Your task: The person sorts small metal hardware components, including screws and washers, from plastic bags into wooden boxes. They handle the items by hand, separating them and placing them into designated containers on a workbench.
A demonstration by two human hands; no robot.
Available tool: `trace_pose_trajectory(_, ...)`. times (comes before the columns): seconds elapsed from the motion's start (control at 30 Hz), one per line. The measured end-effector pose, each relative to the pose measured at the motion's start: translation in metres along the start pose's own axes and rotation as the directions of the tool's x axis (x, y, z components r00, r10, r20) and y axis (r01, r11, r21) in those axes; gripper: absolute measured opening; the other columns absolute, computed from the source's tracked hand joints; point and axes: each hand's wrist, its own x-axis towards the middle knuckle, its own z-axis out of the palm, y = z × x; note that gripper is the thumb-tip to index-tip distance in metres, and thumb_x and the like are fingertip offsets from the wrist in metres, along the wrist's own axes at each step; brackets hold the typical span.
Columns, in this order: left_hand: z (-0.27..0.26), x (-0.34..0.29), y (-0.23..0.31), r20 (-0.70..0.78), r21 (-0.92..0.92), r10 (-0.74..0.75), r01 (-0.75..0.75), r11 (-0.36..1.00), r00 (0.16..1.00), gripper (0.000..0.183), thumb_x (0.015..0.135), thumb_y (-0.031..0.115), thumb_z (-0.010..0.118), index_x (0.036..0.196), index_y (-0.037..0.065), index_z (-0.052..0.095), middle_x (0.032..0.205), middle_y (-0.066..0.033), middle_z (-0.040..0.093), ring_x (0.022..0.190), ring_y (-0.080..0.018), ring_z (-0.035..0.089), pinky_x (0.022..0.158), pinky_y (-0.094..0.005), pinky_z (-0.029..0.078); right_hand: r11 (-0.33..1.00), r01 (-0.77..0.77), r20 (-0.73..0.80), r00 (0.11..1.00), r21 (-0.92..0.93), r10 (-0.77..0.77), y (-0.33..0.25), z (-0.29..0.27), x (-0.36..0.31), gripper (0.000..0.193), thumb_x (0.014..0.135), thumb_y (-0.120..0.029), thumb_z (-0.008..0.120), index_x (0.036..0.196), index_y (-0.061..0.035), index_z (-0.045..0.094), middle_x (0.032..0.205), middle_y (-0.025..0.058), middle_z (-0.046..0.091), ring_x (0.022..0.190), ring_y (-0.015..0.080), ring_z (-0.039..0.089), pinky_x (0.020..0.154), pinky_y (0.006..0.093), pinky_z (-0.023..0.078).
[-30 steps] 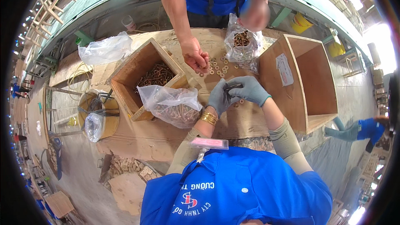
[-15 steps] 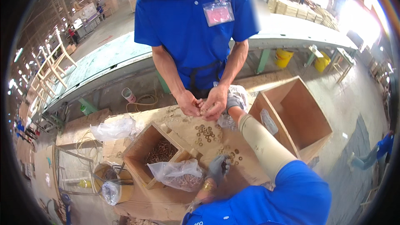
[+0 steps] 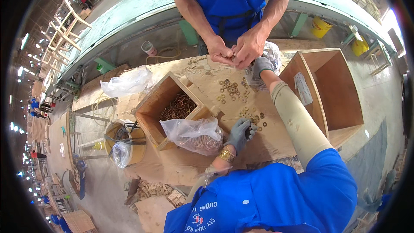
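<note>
My left hand, in a grey glove with a gold bracelet at the wrist, is closed beside a loose group of washers. Something dark shows at its fingertips, too small to make out. More brass-coloured washers lie spread on the cardboard farther up. My right hand, also gloved, reaches far forward against a clear plastic bag; its fingers are hidden. Just left of it, a co-worker's bare hands pinch a small piece. Near my left hand rests a plastic bag of screws.
A wooden box holding many copper-coloured screws stands left of the washers. A larger wooden box is at the right. Another plastic bag lies at the far left of the cardboard. Behind the co-worker runs a long pale-green table.
The view has tipped downward, so the bench sits higher and farther right. My left hand stays by the washers, my right by the plastic bag. The co-worker's fingers have shifted slightly.
</note>
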Motion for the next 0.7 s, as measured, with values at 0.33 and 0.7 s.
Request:
trace_pose_trajectory(0.33,0.004,-0.025,-0.007,-0.022,-0.013,0.071,-0.071,0.997,0.997,0.014,0.091,0.016,0.048,0.101,0.006,0.049,0.082,-0.0069,0.058,0.062,-0.0118,0.053,0.051,-0.021,0.043,0.993,0.114,-0.02,0.993,-0.008,-0.114,0.003,-0.003,-0.006,0.031,0.07,-0.023,0.062,0.095,-0.006,0.066,0.101,0.017,0.063,0.097,0.0313,0.06,0.083,0.0375,0.047)
trace_pose_trajectory(0.7,0.002,-0.063,-0.033,-0.119,-0.201,0.085,-0.108,0.974,0.989,0.014,0.092,0.015,0.045,0.103,0.007,0.049,0.081,-0.0056,0.057,0.063,-0.0113,0.055,0.051,-0.0203,0.046,0.205,-0.013,0.001,0.998,0.979,0.057,0.045,-0.018,-0.013,0.009,0.071,-0.013,0.059,0.074,-0.004,0.057,0.056,0.0046,0.052,0.038,0.0136,0.047,0.036,0.027,0.035)
